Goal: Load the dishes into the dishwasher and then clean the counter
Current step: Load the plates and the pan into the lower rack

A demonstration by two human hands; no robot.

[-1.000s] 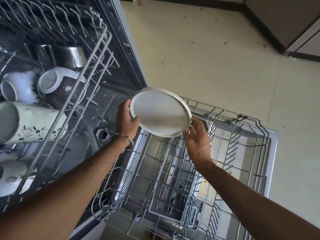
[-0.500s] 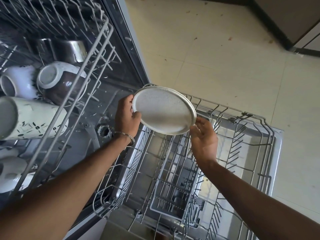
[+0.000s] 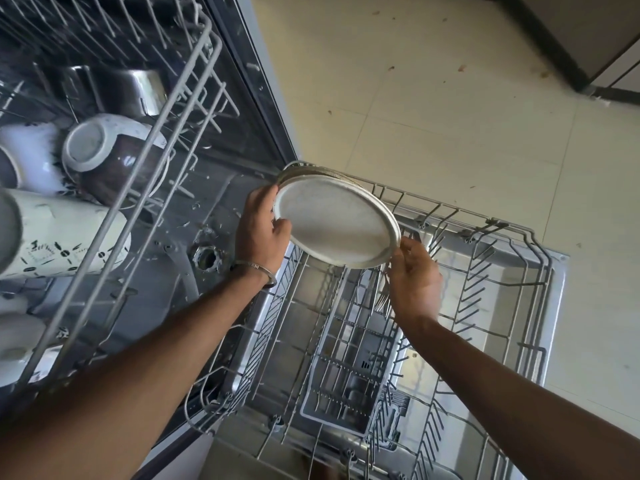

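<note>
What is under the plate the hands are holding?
Under the plate is the pulled-out lower rack, with bare wire prongs and a cutlery basket. The part of the rack right beneath the plate is hidden.

Cream tiled floor (image 3: 450, 109), dark skirting (image 3: 554, 46) beyond

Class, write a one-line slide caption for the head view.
Both hands, left hand and right hand, hold a plate over the empty lower rack.
</note>
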